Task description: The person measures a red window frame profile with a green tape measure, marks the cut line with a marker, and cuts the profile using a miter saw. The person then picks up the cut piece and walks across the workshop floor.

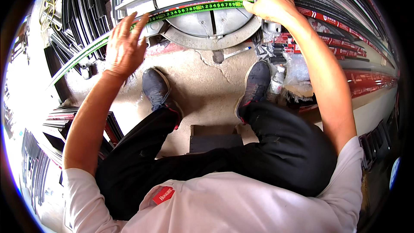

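A green and black tape measure blade [185, 11] stretches in a curve from the far left to my right hand. It lies along a dark strip with a red band [189, 4], across the round metal saw table [189, 24]. My right hand [271, 3] is closed at the right end of the blade, with thumb and fingers pinched on it. Over the blade farther left is my left hand [126, 48], its fingers spread and the fingertips at the strip's left part. Whether those fingertips press on the strip I cannot tell.
Dark profiles [88, 4] are stacked at the far left, and red-wrapped profiles [336, 21] lie at the right. A white marker [237, 51] lies on the floor before the saw table. A clear bottle [277, 80] stands beside my right shoe [258, 77].
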`<state>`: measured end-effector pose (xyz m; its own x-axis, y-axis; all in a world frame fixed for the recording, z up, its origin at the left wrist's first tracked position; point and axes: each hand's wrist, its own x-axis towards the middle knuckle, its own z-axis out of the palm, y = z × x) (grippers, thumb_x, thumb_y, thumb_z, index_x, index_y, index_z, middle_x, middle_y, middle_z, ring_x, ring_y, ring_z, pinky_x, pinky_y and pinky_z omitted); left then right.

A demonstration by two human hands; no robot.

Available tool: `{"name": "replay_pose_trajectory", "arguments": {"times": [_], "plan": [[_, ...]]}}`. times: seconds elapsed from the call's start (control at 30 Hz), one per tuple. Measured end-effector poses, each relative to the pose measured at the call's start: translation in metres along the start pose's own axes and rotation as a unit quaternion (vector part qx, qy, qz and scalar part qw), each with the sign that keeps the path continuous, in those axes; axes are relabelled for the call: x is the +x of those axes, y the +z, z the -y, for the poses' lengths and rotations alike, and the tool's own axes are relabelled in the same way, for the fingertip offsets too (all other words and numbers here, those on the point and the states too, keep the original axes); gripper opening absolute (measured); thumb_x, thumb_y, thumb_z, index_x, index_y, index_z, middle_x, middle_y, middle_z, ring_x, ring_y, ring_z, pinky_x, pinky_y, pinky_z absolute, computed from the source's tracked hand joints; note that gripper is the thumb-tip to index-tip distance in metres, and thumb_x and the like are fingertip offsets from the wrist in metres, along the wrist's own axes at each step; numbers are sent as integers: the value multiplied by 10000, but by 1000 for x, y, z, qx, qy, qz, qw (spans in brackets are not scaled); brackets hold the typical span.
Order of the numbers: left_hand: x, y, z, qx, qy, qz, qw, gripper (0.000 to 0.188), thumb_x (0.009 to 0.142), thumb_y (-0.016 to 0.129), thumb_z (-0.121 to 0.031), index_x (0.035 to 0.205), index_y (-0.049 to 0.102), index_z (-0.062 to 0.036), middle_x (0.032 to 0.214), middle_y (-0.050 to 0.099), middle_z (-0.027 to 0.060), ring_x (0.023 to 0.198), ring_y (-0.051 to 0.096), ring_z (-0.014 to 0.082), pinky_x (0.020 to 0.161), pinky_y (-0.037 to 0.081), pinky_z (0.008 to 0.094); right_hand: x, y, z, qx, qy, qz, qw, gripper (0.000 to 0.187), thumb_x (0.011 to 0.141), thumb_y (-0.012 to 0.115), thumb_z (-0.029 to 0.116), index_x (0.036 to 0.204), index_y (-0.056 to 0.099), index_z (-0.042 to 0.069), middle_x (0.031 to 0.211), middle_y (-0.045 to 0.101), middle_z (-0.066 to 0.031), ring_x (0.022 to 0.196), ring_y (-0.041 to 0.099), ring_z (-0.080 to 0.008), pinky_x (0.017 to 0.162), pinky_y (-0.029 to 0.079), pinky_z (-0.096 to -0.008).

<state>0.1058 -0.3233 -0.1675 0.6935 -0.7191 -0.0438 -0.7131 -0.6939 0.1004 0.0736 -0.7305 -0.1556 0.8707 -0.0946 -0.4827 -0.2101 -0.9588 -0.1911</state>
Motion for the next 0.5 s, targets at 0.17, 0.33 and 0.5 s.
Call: {"name": "replay_pose_trajectory", "arguments": {"times": [0.17, 0.33, 0.5], "plan": [[28, 22, -64, -58, 14, -49, 997, 746, 860, 758, -121, 1558, 525, -240, 1504, 525, 180, 1391, 512, 393, 1182, 399, 533, -1, -1, 2, 31, 6, 17, 999, 373, 914, 753, 457, 1010, 632, 118, 723, 705, -72, 750, 714, -289, 719, 526, -464], [50, 51, -126, -106, -53, -92, 989, 716, 872, 710, -203, 1561, 518, -214, 1521, 496, 205, 1440, 456, 394, 1251, 281, 557, 0, 1, 0, 30, 3, 11, 999, 367, 916, 757, 444, 1014, 631, 114, 704, 685, -65, 715, 689, -263, 683, 503, -448], [57, 63, -158, -104, -167, -98, 975, 737, 873, 700, -261, 1581, 494, -248, 1608, 348, 273, 1528, 314, 459, 1256, 203, 631, 0, 1, -2, 37, -5, 20, 999, 367, 916, 764, 442, 987, 627, 108, 696, 676, -73, 683, 669, -256, 657, 489, -445]]}}
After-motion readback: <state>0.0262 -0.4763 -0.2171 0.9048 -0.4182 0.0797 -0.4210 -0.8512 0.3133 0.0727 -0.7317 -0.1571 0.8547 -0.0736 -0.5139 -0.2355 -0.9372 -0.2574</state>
